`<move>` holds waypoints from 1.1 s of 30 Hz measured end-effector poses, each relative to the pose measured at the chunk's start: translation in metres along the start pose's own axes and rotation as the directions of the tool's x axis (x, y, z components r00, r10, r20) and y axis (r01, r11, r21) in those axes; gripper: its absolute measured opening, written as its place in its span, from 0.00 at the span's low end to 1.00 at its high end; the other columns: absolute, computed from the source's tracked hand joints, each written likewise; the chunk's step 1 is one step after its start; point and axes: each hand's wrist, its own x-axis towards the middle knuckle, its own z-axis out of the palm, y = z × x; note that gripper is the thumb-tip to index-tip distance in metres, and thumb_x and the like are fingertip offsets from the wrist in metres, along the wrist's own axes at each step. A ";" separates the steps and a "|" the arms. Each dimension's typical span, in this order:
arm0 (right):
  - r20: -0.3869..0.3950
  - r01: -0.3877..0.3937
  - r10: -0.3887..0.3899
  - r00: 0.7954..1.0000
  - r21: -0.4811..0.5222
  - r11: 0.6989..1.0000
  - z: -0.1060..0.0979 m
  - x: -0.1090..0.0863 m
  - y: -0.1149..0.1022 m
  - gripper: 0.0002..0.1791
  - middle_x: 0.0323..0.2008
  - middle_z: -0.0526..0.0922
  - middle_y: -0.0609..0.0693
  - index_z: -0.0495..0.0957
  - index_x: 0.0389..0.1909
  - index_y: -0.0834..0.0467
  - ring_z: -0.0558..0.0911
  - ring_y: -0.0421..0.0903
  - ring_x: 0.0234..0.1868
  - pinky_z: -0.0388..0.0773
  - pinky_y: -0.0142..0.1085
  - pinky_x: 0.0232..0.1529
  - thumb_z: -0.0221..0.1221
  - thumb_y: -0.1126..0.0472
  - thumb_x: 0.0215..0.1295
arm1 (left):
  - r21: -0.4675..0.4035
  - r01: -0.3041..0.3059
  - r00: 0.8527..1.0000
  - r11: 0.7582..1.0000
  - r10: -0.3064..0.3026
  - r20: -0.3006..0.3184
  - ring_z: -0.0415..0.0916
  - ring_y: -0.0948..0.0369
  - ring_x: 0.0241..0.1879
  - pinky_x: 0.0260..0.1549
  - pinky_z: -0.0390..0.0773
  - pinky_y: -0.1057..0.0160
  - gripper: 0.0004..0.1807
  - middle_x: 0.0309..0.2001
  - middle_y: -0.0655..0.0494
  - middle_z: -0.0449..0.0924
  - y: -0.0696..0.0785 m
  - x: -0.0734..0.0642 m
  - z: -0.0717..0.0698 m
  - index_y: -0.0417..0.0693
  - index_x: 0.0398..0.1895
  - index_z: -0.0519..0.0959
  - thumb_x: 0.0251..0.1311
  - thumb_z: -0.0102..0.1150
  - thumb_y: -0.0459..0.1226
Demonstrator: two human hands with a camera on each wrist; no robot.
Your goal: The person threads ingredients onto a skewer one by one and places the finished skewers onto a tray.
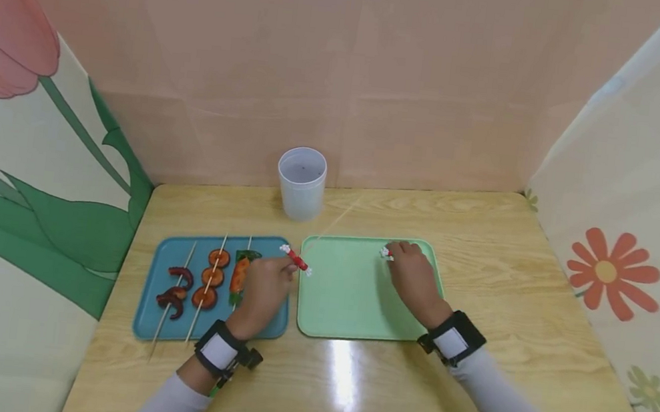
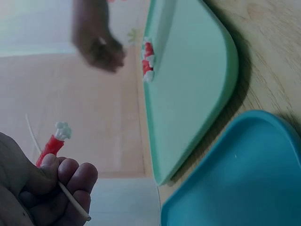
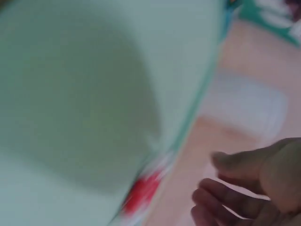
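Observation:
My left hand point(image 1: 263, 293) pinches a thin wooden skewer point(image 2: 70, 197) between thumb and curled fingers. On that skewer sits a red piece with white frilly ends point(image 1: 296, 258), close to the fingertips. The skewer's far part slants up and away past the green tray point(image 1: 344, 301). Over the right side of this tray hovers my right hand point(image 1: 415, 282), its thumb and fingers apart with nothing between them in the right wrist view. Red pieces with white ends point(image 2: 148, 61) lie on the tray by its far edge, right beside those fingers and partly hidden by them in the head view.
Left of the green tray is a blue tray point(image 1: 144, 307) with several skewers: one with dark curled pieces point(image 1: 172, 297), one with round brown slices point(image 1: 205, 297), one with orange and green pieces point(image 1: 238, 273) partly behind my left hand. A white cup point(image 1: 301, 196) stands at the back.

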 end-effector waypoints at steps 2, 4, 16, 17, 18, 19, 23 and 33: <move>0.048 0.014 -0.009 0.999 -0.102 0.995 0.003 -0.004 0.028 0.12 0.41 0.85 0.63 0.83 0.47 0.66 0.83 0.62 0.41 0.83 0.52 0.37 0.64 0.74 0.63 | -0.011 0.013 1.000 1.000 -0.013 0.007 0.78 0.65 0.21 0.19 0.75 0.67 0.03 0.25 0.54 0.88 -0.002 -0.002 -0.003 0.44 0.35 0.91 0.63 0.70 0.33; 0.076 0.031 -0.021 0.997 -0.129 0.991 0.007 -0.008 0.048 0.10 0.38 0.85 0.62 0.85 0.43 0.65 0.83 0.61 0.40 0.82 0.52 0.36 0.63 0.75 0.62 | 0.009 0.023 1.000 1.000 -0.023 0.003 0.79 0.65 0.21 0.20 0.76 0.66 0.04 0.26 0.53 0.89 -0.003 -0.004 -0.005 0.44 0.36 0.91 0.64 0.69 0.35; 0.111 0.077 -0.054 0.992 -0.213 0.974 0.018 -0.019 0.065 0.05 0.34 0.83 0.58 0.86 0.36 0.64 0.79 0.57 0.37 0.78 0.49 0.33 0.64 0.74 0.62 | 0.002 0.012 0.999 1.000 -0.012 -0.030 0.84 0.62 0.23 0.22 0.80 0.62 0.05 0.26 0.52 0.89 -0.003 -0.007 -0.008 0.42 0.36 0.91 0.61 0.71 0.34; 0.112 0.079 -0.055 0.992 -0.220 0.972 0.018 -0.019 0.065 0.05 0.34 0.83 0.58 0.86 0.36 0.64 0.79 0.57 0.37 0.78 0.49 0.33 0.64 0.74 0.62 | -0.001 0.015 0.999 1.000 -0.015 -0.029 0.84 0.62 0.23 0.22 0.80 0.62 0.04 0.26 0.53 0.89 -0.004 -0.007 -0.008 0.43 0.36 0.91 0.61 0.71 0.34; 0.110 0.080 -0.057 0.992 -0.223 0.972 0.017 -0.019 0.065 0.05 0.34 0.83 0.58 0.86 0.37 0.64 0.79 0.57 0.37 0.78 0.49 0.32 0.64 0.74 0.62 | -0.005 0.016 1.000 1.000 -0.017 -0.026 0.84 0.62 0.23 0.23 0.81 0.62 0.04 0.26 0.53 0.89 -0.004 -0.007 -0.008 0.43 0.36 0.91 0.61 0.71 0.34; 0.103 0.084 -0.062 0.993 -0.225 0.971 0.017 -0.019 0.065 0.05 0.34 0.83 0.59 0.86 0.37 0.64 0.79 0.57 0.36 0.78 0.49 0.32 0.65 0.74 0.62 | -0.007 0.021 1.000 1.000 -0.021 -0.022 0.84 0.61 0.24 0.24 0.81 0.62 0.04 0.26 0.53 0.89 -0.004 -0.007 -0.007 0.43 0.36 0.91 0.62 0.71 0.34; 0.034 0.097 -0.092 0.995 -0.191 0.977 0.012 -0.015 0.064 0.04 0.31 0.80 0.60 0.84 0.37 0.65 0.79 0.58 0.32 0.78 0.48 0.28 0.68 0.72 0.61 | 0.003 0.036 0.999 0.999 -0.036 -0.004 0.84 0.61 0.25 0.25 0.82 0.60 0.05 0.27 0.53 0.89 -0.006 -0.008 -0.008 0.44 0.37 0.91 0.63 0.70 0.35; 0.050 -0.116 0.105 0.993 0.377 0.919 -0.028 0.022 0.022 0.11 0.45 0.84 0.58 0.80 0.52 0.61 0.84 0.54 0.43 0.84 0.49 0.43 0.62 0.61 0.73 | 0.028 -0.006 1.000 1.000 0.007 -0.022 0.82 0.63 0.22 0.19 0.76 0.66 0.05 0.26 0.53 0.89 -0.006 -0.011 -0.011 0.46 0.36 0.91 0.60 0.72 0.37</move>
